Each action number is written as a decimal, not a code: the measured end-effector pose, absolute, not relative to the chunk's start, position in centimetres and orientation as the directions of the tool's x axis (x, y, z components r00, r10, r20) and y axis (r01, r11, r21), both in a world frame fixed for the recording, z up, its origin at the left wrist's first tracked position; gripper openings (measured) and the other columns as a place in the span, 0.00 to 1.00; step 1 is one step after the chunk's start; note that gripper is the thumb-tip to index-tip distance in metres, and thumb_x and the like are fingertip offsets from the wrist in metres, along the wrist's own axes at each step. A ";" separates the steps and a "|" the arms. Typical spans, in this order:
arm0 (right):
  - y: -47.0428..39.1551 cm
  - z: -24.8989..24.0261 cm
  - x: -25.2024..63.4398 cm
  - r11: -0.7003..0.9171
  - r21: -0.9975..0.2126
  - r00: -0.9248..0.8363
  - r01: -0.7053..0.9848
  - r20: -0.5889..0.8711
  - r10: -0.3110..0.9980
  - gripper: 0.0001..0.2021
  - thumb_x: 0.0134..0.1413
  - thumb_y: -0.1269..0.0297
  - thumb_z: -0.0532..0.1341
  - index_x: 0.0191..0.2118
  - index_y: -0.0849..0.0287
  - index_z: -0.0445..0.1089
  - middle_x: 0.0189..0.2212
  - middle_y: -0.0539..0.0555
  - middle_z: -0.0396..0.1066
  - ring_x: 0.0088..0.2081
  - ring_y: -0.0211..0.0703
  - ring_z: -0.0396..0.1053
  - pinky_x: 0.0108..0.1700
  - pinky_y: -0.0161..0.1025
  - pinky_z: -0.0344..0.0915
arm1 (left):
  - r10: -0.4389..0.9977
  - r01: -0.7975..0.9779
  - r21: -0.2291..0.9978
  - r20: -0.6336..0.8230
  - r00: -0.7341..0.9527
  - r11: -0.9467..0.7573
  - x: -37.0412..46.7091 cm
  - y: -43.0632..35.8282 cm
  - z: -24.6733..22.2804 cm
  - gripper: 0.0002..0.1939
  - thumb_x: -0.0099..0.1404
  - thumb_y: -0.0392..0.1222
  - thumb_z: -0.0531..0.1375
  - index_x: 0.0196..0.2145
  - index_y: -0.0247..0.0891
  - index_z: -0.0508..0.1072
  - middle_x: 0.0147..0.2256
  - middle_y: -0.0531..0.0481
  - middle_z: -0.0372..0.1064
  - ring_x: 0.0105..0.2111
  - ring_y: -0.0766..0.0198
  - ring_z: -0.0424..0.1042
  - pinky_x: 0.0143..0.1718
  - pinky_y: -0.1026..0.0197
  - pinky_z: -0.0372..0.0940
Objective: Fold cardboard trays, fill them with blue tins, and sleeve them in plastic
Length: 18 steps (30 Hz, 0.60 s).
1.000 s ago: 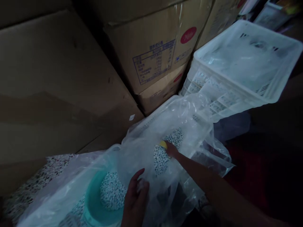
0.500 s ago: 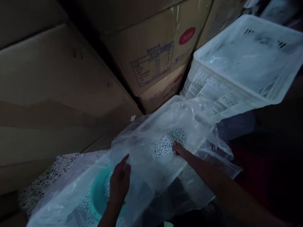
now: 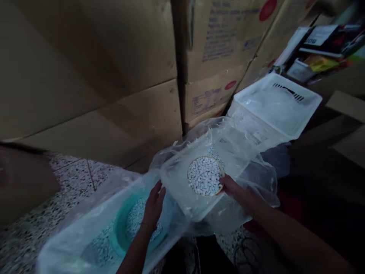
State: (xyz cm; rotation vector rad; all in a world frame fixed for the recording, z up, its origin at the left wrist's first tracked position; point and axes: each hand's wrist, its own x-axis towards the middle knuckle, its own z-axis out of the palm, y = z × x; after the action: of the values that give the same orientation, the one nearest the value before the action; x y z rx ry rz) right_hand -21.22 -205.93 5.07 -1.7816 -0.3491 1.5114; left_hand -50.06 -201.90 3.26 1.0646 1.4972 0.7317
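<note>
My right hand (image 3: 230, 186) grips the rim of a round, shallow bowl (image 3: 222, 169) with a yellowish edge. Small white pellets (image 3: 204, 176) fill it. It is over a white crate lined with clear plastic (image 3: 178, 190), where more loose pellets (image 3: 215, 154) lie behind the bowl. My left hand (image 3: 154, 201) is open, fingers stretched out, by the crate's left edge and over the teal basin (image 3: 118, 228). That basin holds many of the same pellets and sits in another plastic-lined container.
Cardboard boxes (image 3: 137, 121) stand stacked along the back. Plastic film fills a white crate (image 3: 309, 99) at the right. Speckled floor (image 3: 71, 175) shows at left, a dark cable (image 3: 248, 253) near the bottom.
The bowl, tipped among the pellets before, is now level and full, facing up in my right hand. My left hand went from a pointing finger to several fingers stretched. The view has shifted.
</note>
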 end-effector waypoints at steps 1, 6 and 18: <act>-206.0 6.4 -22.4 -0.693 -0.668 0.239 -0.272 -0.745 0.623 0.28 0.27 0.73 0.53 0.44 0.58 0.60 0.20 0.48 0.67 0.19 0.40 0.65 0.19 0.38 0.64 | 0.892 0.135 0.886 -0.452 0.028 0.444 -50.1 -202.3 4.4 0.27 0.55 0.55 0.54 0.51 0.43 0.60 0.53 0.44 0.57 0.53 0.58 0.55 0.54 0.53 0.51; -205.8 10.3 -30.5 -0.734 -0.642 0.078 -0.222 -0.762 0.643 0.33 0.25 0.73 0.52 0.48 0.59 0.57 0.25 0.52 0.70 0.20 0.42 0.67 0.19 0.41 0.66 | 0.748 -0.337 0.681 -0.651 0.129 0.650 -53.0 -204.5 8.3 0.30 0.57 0.61 0.47 0.55 0.49 0.52 0.55 0.44 0.54 0.51 0.56 0.60 0.42 0.52 0.62; -207.3 -5.5 -49.0 -0.165 -0.866 0.116 0.472 -0.125 0.985 0.35 0.35 0.76 0.50 0.57 0.62 0.47 0.53 0.60 0.54 0.55 0.49 0.52 0.55 0.50 0.52 | 0.594 -0.527 0.515 -0.804 -0.022 0.677 -65.9 -205.3 -6.3 0.30 0.59 0.63 0.38 0.41 0.42 0.69 0.33 0.49 0.70 0.35 0.62 0.69 0.31 0.60 0.64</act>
State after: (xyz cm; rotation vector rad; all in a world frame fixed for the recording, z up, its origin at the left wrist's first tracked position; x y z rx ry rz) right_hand -49.03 -207.26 -5.49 -1.7284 -1.4265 0.9772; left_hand -65.91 -205.31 -6.33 0.0635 1.3192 0.8938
